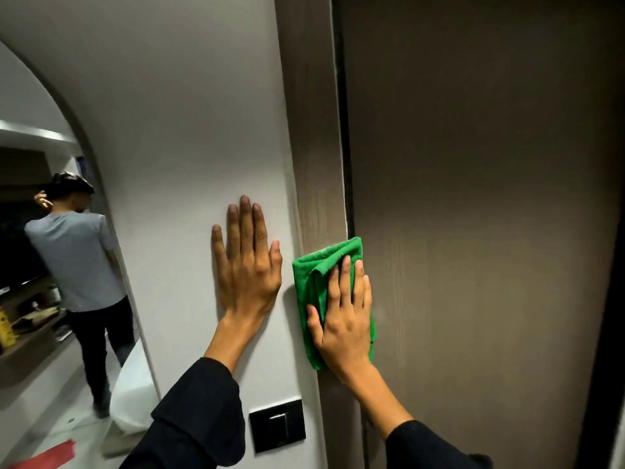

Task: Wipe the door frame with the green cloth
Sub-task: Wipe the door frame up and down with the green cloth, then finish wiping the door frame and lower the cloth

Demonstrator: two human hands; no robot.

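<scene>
Head view: right hand [343, 319] presses green cloth [316, 265] flat against door frame [314, 130]

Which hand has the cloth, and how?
The right hand presses the green cloth flat against the door frame, palm on its lower half. The left hand holds nothing.

A single wide-angle view from the person's head looks forward and slightly down, very near a pale grey wall [189, 130] filling the frame's centre and upper left. The brown wood-grain door frame [314, 137] runs top to bottom just right of centre, bowed by the lens; the right edge is too dark to tell. Both forearms enter from the bottom.
</scene>
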